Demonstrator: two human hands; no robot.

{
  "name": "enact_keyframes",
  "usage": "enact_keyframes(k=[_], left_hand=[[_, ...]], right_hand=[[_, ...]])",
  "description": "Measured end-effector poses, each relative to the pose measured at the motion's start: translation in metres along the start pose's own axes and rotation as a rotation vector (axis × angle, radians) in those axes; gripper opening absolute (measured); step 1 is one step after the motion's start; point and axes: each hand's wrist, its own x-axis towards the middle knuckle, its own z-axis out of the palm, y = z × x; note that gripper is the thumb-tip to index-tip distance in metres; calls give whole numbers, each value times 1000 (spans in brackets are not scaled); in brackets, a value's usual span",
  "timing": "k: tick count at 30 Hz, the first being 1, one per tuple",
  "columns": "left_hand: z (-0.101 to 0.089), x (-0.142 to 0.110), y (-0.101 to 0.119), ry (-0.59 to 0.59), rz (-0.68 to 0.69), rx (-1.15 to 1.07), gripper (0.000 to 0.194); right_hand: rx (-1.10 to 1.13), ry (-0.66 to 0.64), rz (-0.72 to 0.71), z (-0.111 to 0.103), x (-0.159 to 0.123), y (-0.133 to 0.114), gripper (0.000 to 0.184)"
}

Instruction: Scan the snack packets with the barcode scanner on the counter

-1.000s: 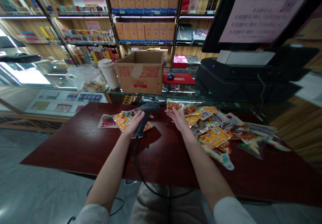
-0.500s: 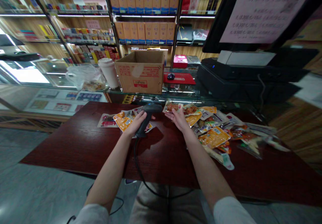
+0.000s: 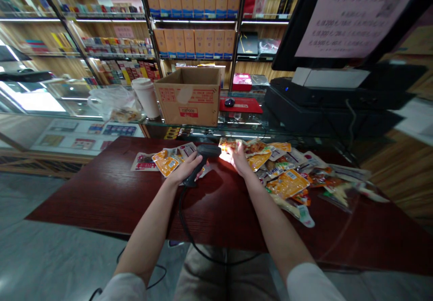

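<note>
Left hand clenched round a corded barcode scanner, its light on an orange snack packet under the right hand, grip unclear, more packets across the red worktop, print unreadable

one head-worn camera looks forward and down from above and behind the right hand's fingers, close over the red-brown tabletop, with shelves far beyond the fingertips.

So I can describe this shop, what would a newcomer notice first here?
The bright pile of snack packets on the dark red wooden counter catches the eye first. The left hand grips a black corded barcode scanner beside it. Behind, a cardboard box sits on a glass counter.
</note>
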Motion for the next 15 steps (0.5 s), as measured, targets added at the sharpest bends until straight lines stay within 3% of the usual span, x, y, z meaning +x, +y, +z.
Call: enact_keyframes(k=[4,7,12,15], left_hand=[[0,1,-1,28,-27,-17,56],[-5,2,1,121,-32,-3,53],[-35,0,8,400,-46,57,36],[-56,-1,8,576,-73,61,27]], right_hand=[[-104,-60,-1,-3,0,2,65],[-366,-29,-119,-6,-2,-14,51],[-1198,284,-525,-26,-10,-74,40],[-1530,507,-494,-48,-18,-93,43]])
